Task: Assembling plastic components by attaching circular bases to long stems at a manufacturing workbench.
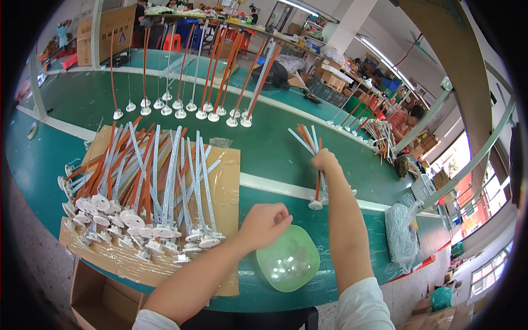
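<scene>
My right hand [325, 159] is closed round a small bunch of narrow strips [318, 186], some orange-brown and some pale. White round bases sit at the bunch's lower end, and the upper ends fan out past my fist. My left hand [267, 224] has its fingers curled together just above a light green bowl [314, 258]; whatever they pinch, if anything, is hidden. Small shiny pieces lie in the bowl. To the left, a large pile of similar strips [173, 170], pale dotted ones and orange-brown ones, lies on flattened cardboard [232, 181], white bases toward me.
Several strips [211, 91] stand upright on their bases along the green belt [269, 143]. A clear plastic bag [400, 234] lies at the right of the table. Farther right, a person [404, 124] sits beside another heap of strips [383, 137]. A cardboard box [102, 294] stands below, left.
</scene>
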Motion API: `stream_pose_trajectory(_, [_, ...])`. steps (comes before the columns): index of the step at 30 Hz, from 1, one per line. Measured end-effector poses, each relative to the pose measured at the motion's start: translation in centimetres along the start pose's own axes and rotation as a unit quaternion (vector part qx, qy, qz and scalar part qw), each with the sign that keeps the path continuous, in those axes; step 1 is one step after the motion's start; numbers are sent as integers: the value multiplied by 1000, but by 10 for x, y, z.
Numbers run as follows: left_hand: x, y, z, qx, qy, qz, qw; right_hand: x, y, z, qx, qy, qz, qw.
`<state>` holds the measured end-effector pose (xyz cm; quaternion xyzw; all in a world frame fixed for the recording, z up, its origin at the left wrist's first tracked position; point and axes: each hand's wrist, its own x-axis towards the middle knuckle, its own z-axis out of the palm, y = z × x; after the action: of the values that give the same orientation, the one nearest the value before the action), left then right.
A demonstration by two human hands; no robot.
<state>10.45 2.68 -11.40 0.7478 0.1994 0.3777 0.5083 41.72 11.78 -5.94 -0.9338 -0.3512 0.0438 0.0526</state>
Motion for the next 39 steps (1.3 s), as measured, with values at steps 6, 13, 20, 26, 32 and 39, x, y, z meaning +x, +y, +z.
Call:
stream_pose_trajectory(6, [5,4,4,4,-32,-17,999,31,23,10,-123,-79,-118,982])
stream_pose_trajectory(13, [5,-5,-4,20,-5,-17,1000,-45,-30,-4,-139,-161,-123,969])
stream_pose_trajectory(20, [8,1,2,-16,-28,-6,999,-39,-19,-6,-46,-84,-29,995])
stream_pose_trajectory(26, [3,1,4,-28,-13,-9,999,-72,3,-60,-143,5,-114,983])
stream_pose_trajectory(32, [-1,-2,-1,-9,33,-18,999,-210,40,-42,166,175,-460,855])
stream_pose_trajectory(39, [-6,16,-4,62,51,74,994,-212,70,7,161,312,-441,826])
